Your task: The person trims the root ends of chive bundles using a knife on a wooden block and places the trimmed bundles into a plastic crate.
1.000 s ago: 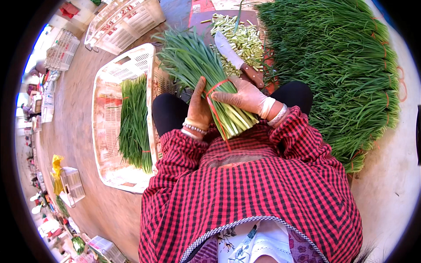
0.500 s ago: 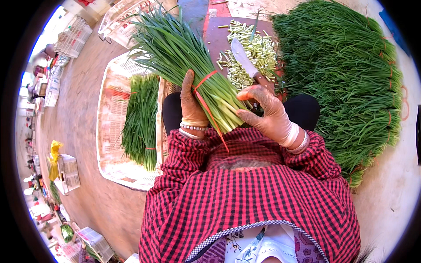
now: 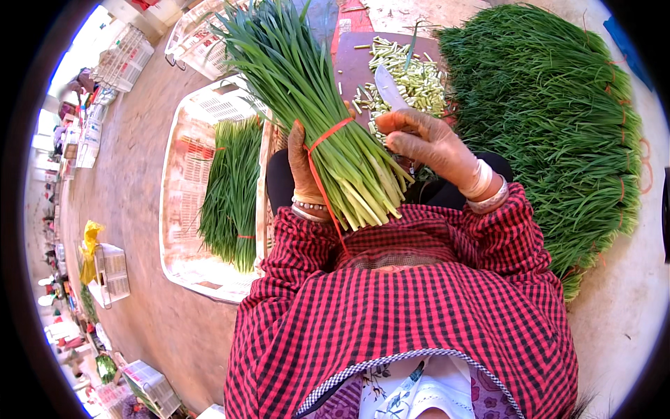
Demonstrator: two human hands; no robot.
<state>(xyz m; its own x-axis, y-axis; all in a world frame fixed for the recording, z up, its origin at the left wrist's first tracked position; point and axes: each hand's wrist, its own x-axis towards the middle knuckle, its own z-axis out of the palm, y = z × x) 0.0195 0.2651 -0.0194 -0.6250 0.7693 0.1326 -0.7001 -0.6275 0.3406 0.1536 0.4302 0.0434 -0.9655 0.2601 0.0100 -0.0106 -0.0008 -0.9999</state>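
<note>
My gloved left hand [image 3: 303, 167] grips a bundle of garlic chives [image 3: 331, 143] from its left side. A red tie circles the bundle, and its loose end hangs down toward my lap. The leafy tops point up and away; the pale stem ends face me. Just right of the bundle, my gloved right hand [image 3: 436, 150] hovers with its fingers partly curled and apart, nothing visible in them. Behind it lies a knife [image 3: 391, 89]; its blade shows, and the hand hides its handle. The knife rests on cut stem pieces [image 3: 419, 80] on a brown board [image 3: 356, 59].
A large stack of tied chives [image 3: 544, 126] stands at the right. A white plastic crate [image 3: 174, 230] at my left holds more chive bundles [image 3: 234, 188]. Another crate [image 3: 199, 42] sits farther off, and a crate with yellow cloth [image 3: 112, 272] stands at far left.
My right hand has left the stem ends and moved up and right, over the knife handle. The bundle has turned more upright in my left hand.
</note>
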